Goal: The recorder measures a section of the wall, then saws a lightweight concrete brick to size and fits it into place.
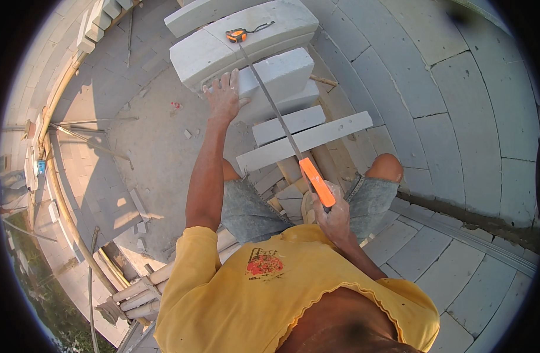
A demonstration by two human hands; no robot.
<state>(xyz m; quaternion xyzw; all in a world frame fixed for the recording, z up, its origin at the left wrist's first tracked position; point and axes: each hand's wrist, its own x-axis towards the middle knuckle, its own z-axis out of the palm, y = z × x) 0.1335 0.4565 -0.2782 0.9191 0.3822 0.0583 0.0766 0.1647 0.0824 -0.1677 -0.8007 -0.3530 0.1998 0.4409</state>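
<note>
My right hand (pixel 331 215) is wrapped round the orange handle of a hand saw (pixel 318 183), close in front of my body. Its long, narrow blade reaches away across a pale grey block (pixel 281 73) in the stack. With fingers spread, my left hand (pixel 224 97) presses on the near left end of that block, left of the blade. Behind it lies a larger pale block (pixel 270 29). On top of that rests an orange and black tape measure (pixel 237 35) with a dark wrist strap, near the saw's tip.
Two thin block strips (pixel 305 140) lie under the blade, nearer my knees. A block wall (pixel 411 106) rises on the right. On the left are the dusty floor (pixel 158 129) with small chips, a curved bamboo pole (pixel 64 194) and tied poles (pixel 140 294).
</note>
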